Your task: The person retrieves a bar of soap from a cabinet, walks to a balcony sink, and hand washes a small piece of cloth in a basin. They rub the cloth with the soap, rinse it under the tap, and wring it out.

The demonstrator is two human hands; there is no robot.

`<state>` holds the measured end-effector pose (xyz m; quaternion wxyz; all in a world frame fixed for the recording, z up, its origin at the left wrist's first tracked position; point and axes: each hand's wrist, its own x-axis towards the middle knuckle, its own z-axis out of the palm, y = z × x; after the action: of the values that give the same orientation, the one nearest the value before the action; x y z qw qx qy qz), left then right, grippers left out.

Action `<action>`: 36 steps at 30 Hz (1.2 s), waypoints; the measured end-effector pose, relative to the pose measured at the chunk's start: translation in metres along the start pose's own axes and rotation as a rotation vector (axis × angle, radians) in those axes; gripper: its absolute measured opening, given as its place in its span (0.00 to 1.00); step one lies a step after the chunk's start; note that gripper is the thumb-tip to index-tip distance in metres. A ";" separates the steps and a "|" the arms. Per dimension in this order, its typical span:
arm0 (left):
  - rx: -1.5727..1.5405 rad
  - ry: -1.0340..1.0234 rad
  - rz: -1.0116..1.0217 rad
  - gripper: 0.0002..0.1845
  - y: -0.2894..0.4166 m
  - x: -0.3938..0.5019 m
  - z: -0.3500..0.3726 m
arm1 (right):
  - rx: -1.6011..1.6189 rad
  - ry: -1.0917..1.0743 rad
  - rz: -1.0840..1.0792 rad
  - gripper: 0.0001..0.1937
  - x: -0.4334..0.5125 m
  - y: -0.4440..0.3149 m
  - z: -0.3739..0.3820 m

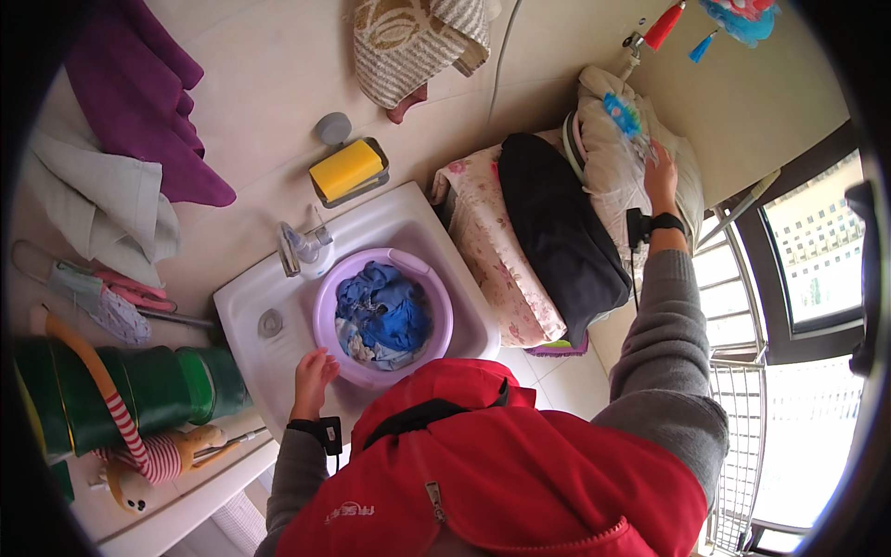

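Observation:
My right hand (661, 175) is reached out to the far right, its fingertips pinching what looks like the clear end of a small bright blue plastic packet (621, 115) with coloured print. The packet is over a beige cloth-covered bundle (602, 150). Beside the near left rim of a lilac plastic basin (323, 334), my left hand (313, 379) holds nothing, its fingers loosely apart. Wet-looking blue clothes (390, 313) are heaped in the basin, with a paler piece at the lower edge. The basin stands in a white ceramic sink (240, 296), right of the drain.
A metal tap (299, 247) rises at the sink's back edge. Behind it, a yellow sponge (347, 169) lies in a grey wall dish. Black cloth (557, 230) drapes over a floral-covered appliance (480, 209) at right. Green rolled material (139, 390) and a monkey plush (150, 456) are left.

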<state>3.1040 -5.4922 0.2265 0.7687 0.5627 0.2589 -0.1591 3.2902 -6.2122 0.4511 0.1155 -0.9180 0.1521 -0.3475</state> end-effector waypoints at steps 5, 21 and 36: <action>0.014 0.028 0.006 0.14 -0.008 -0.007 0.003 | -0.120 0.183 -0.066 0.17 -0.005 0.007 0.010; 0.231 -0.026 -0.157 0.17 -0.045 0.019 -0.015 | 0.597 -1.197 -0.099 0.29 -0.359 -0.237 0.149; 0.793 -0.028 -0.171 0.58 -0.130 0.150 0.025 | 0.124 -1.312 -0.108 0.49 -0.440 -0.297 0.250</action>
<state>3.1621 -5.5497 0.0434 0.4797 0.7898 0.2129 -0.3175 3.2045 -5.7526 0.0973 0.2191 -0.9373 -0.0164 0.2706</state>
